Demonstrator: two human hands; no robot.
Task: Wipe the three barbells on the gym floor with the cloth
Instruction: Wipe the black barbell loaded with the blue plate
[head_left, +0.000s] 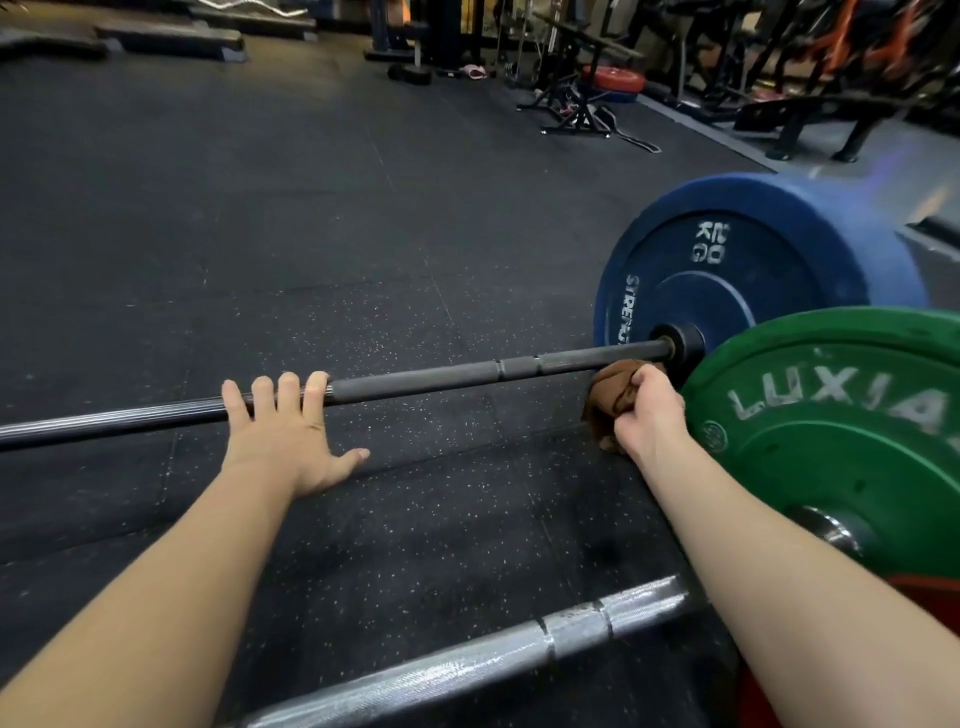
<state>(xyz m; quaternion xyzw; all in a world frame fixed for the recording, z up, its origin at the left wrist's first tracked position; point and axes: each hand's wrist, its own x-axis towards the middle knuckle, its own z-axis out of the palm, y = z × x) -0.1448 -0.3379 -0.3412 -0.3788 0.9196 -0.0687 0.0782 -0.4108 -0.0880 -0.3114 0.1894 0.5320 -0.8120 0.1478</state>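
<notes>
Mid-job I reckon: my right hand (647, 410) grips the cloth (610, 392) against the black barbell (441, 378) at 2 o'clock, left hand (280, 431) rests flat-fingered on it, silver barbell (467, 654) probably next.

L hand (283, 431) flat (fingers straight), R hand (652, 410) gripping cloth (610, 391)

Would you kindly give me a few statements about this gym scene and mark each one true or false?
1. The right hand grips a brown cloth. True.
2. The left hand holds the cloth. False: its fingers rest on the black bar, holding nothing.
3. The blue plate is marked 20 KG. True.
4. The blue plate lies flat on the floor. False: it stands upright on the black bar's end.
</notes>
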